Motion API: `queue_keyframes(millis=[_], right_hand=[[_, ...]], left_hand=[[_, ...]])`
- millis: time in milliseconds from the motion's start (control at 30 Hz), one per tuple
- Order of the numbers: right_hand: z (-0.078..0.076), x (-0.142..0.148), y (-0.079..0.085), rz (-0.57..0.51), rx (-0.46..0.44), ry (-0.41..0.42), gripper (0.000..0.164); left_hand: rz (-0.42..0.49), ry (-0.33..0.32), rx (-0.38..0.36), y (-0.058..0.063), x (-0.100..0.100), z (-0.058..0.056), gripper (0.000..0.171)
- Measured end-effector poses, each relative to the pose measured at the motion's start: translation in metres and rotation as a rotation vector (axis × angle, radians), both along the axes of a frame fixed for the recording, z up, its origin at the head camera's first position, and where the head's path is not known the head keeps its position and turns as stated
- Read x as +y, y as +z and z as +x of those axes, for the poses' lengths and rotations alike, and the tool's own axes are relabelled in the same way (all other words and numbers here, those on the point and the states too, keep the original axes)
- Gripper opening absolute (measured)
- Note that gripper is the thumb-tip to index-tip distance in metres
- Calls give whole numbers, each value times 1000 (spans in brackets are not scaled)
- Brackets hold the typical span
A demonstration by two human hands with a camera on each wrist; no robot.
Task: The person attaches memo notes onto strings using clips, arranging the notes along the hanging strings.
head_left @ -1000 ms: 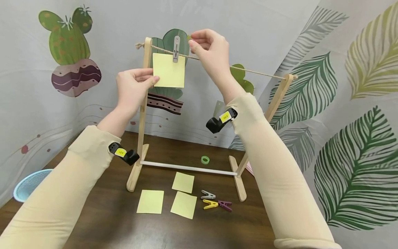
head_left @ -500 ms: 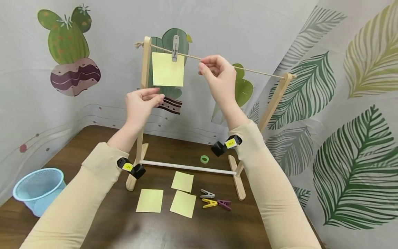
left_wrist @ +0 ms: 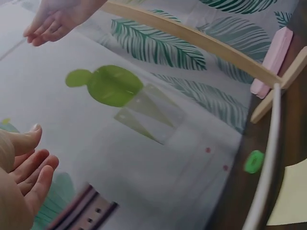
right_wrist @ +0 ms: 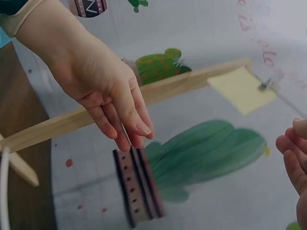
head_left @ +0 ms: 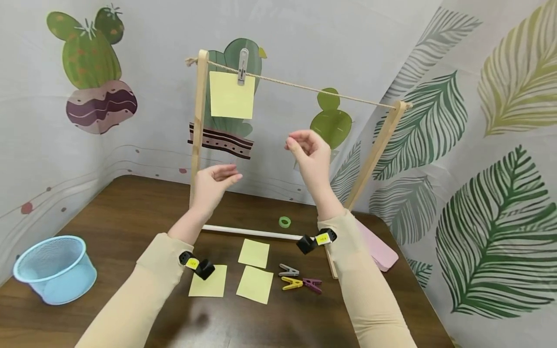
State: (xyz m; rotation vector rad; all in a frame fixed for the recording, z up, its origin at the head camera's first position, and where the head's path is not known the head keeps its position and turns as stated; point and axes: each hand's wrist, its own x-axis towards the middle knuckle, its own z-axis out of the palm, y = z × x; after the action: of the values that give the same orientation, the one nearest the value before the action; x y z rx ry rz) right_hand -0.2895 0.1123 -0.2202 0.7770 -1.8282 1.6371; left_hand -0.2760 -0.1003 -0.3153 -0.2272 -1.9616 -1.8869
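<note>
A yellow sticky note [head_left: 232,99] hangs from the twine [head_left: 300,86] near the left post, held by a grey clothespin [head_left: 242,67]. Below it, in front of the wooden frame, my left hand [head_left: 213,186] is in the air with relaxed fingers and holds nothing. My right hand [head_left: 314,154] is raised between the two posts, under the twine, its fingers loosely bent and nothing in them. On the table lie three more sticky notes, one of them a near note [head_left: 255,285]. Beside them are a grey clothespin [head_left: 289,270], a yellow clothespin [head_left: 292,283] and a purple clothespin [head_left: 312,285].
The frame's left post [head_left: 197,116] and right post [head_left: 376,150] are joined low down by a white rod [head_left: 252,232]. Behind the rod lies a green tape roll [head_left: 285,222]. A blue mesh basket [head_left: 56,270] stands at left, a pink box [head_left: 378,246] at right.
My left hand has let go of the hanging note and moved down. My right hand has come down from beside the clothespin, past the twine. The note stays hanging.
</note>
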Motion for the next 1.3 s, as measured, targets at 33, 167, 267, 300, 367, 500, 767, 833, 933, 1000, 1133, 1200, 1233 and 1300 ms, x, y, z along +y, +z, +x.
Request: queue_keyframes(millis=[33, 167, 267, 300, 367, 500, 767, 833, 933, 1000, 1133, 1200, 1233, 1300], right_hand=[[0, 3, -8, -4, -22, -3, 12], [-1, 16, -40, -13, -103, -13, 15], [-4, 29, -65, -25, -149, -25, 16], [-4, 32, -74, -31, -163, -30, 17], [-5, 39, -91, -44, -187, -46, 17], [-4, 50, -124, -74, -230, -76, 16], [6, 66, -179, -123, -342, -87, 22], [8, 69, -189, -118, -366, -96, 21], [12, 73, -202, -90, -420, -88, 23], [14, 75, -209, -58, -456, -85, 26], [18, 78, -219, -8, -520, -99, 28], [22, 80, -223, 15, -548, -107, 27], [23, 81, -224, 29, -561, -111, 27], [30, 82, -222, 63, -578, -116, 28]], left_hand=[[7, -4, -18, -7, 1, 0, 37], [-8, -5, -90, -30, 6, 0, 39], [-34, -11, -143, -46, 10, 2, 42], [-34, -17, -158, -51, 12, 2, 42], [-37, -27, -188, -62, 14, 3, 44], [-52, -40, -226, -82, 18, 5, 46], [-105, -60, -296, -114, 29, 5, 45], [-130, -79, -316, -120, 31, 5, 46], [-162, -107, -336, -129, 34, 6, 45], [-183, -119, -342, -134, 34, 7, 46], [-237, -137, -348, -142, 35, 10, 47], [-271, -149, -349, -145, 35, 11, 46], [-300, -155, -345, -146, 35, 12, 46], [-356, -169, -342, -148, 36, 13, 46]])
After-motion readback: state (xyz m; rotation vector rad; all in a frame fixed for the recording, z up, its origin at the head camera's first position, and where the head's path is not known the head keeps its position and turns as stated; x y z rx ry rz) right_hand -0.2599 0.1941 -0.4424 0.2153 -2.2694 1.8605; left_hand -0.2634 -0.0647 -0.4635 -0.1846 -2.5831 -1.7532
